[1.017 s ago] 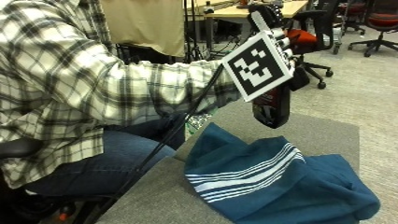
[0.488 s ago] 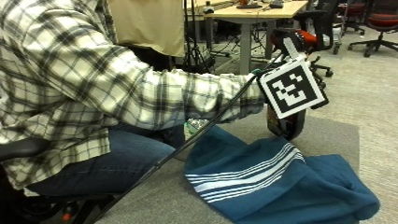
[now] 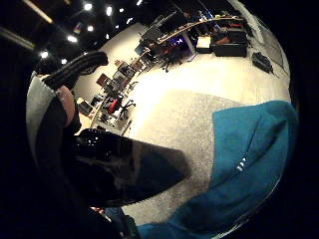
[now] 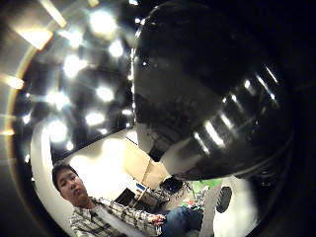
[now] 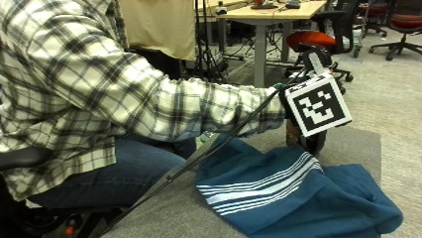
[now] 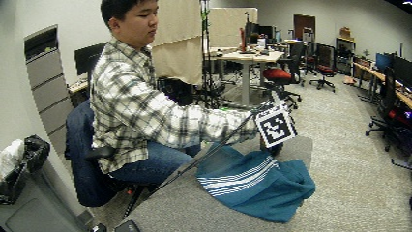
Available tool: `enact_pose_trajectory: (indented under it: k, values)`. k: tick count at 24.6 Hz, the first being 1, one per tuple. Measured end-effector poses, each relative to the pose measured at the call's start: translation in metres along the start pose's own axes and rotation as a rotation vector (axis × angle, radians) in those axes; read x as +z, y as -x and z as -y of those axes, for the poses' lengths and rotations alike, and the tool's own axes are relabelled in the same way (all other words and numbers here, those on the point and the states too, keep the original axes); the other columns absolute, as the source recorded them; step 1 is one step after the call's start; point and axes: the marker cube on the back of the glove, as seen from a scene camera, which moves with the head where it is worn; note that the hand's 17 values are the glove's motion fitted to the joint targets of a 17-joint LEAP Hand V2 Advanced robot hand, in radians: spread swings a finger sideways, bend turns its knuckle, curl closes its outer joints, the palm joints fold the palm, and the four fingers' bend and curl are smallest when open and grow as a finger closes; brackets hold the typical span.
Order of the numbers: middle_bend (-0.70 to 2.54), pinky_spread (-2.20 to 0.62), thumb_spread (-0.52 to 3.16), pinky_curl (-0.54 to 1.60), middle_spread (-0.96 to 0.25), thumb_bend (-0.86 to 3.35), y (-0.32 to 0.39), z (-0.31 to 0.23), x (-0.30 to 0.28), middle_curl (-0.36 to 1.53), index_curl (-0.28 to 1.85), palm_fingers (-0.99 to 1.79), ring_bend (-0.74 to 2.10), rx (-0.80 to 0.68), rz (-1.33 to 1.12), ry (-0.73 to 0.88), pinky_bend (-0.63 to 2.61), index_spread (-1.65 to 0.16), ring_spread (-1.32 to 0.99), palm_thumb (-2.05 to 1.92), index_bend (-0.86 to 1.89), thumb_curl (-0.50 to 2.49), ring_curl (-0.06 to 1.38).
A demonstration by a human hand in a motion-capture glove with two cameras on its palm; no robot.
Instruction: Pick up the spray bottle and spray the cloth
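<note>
Spray bottle (image 5: 314, 140) above grey carpeted table (image 5: 359, 144)

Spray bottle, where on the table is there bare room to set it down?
Bare grey table lies beyond the blue cloth, by the far edge right of the spray bottle that the hand holds. Another bare patch runs along the near edge, left of the cloth. The cloth crowds the middle.
</note>
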Motion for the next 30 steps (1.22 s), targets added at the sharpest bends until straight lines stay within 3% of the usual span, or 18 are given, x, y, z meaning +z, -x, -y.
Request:
enact_pose_trajectory:
  k: [17,22,25,30]
  values:
    - [0.54,-0.11,0.37,0.44,-0.09,-0.04,-0.003,-0.008,0.003,0.53,0.6,1.13,0.57,0.082,-0.027,0.124,0.49,-0.23,-0.17,1.07,0.11,0.81,0.5]
    - [0.5,-0.04,0.48,0.43,-0.1,-0.04,-0.003,-0.015,-0.002,0.52,0.55,0.81,0.52,0.111,-0.082,0.185,0.4,-0.25,-0.16,1.05,0.09,0.79,0.5]
    - [0.47,0.04,0.6,0.43,-0.1,-0.03,-0.002,-0.017,-0.008,0.5,0.51,0.41,0.46,0.122,-0.131,0.188,0.34,-0.29,-0.13,1.02,0.04,0.77,0.49]
    - [0.3,0.1,0.72,0.42,-0.1,-0.09,-0.001,-0.026,-0.025,0.44,0.46,0.03,0.32,0.144,-0.378,0.23,0.36,-0.34,-0.06,0.86,0.12,0.71,0.44]
